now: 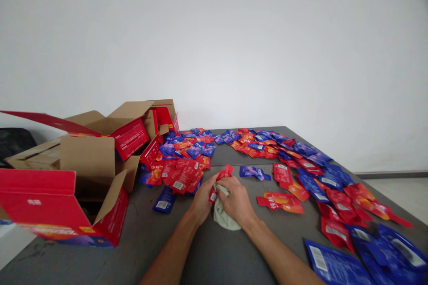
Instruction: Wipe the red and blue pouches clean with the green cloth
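Near the middle of the dark table, my left hand (pixel 203 198) is closed round a red pouch (pixel 224 172), whose narrow spout end points up and away. My right hand (pixel 238 199) grips a pale green cloth (pixel 224 216) and presses it against the pouch. Part of the cloth hangs below my fingers. Both hands hide most of the pouch's body. Close by on the right lie a loose blue-purple pouch (pixel 253 172) and a red-orange pouch (pixel 282 202), both flat on the table.
Open red cardboard boxes (pixel 40 200) stand along the left side, flaps spread. Beside them lies a heap of red and blue pouches (pixel 182 176). More pouches (pixel 337 207) spread along the right side, from the far edge to the front. A white wall (pixel 227 44) rises behind the table.
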A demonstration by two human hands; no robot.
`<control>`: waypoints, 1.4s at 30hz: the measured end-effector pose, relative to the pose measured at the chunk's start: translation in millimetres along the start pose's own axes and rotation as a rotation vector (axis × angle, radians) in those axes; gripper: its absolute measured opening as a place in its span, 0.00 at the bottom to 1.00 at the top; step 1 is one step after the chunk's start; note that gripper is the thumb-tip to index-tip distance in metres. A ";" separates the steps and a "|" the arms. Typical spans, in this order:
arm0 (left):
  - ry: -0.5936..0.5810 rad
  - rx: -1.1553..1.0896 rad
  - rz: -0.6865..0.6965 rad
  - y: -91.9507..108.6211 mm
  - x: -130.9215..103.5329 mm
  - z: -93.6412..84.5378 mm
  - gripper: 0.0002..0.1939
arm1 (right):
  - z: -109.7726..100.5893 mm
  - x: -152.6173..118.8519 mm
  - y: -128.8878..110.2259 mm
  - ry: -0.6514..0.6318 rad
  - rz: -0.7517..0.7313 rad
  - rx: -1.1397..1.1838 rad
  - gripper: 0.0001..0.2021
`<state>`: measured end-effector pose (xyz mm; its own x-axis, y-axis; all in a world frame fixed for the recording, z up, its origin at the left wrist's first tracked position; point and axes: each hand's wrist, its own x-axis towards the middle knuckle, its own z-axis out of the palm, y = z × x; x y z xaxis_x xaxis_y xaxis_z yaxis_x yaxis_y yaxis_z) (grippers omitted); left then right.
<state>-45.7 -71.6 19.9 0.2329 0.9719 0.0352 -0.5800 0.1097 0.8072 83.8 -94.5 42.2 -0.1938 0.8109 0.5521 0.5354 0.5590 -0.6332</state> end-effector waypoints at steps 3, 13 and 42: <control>-0.004 0.035 0.005 0.6 -1.2 2.4 0.20 | -5.6 3.4 6.7 0.114 0.064 -0.020 0.10; -0.012 0.559 0.153 3.9 -2.3 1.9 0.22 | -11.1 8.2 27.0 0.143 0.111 -0.145 0.09; 0.303 1.801 0.379 -7.2 4.1 -27.9 0.22 | -19.7 5.4 116.0 0.117 0.440 -0.413 0.27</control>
<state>-62.3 -62.6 -2.2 0.0589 0.9101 0.4102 0.9048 -0.2223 0.3633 161.1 -28.7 -17.6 0.1969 0.9128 0.3579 0.8235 0.0441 -0.5656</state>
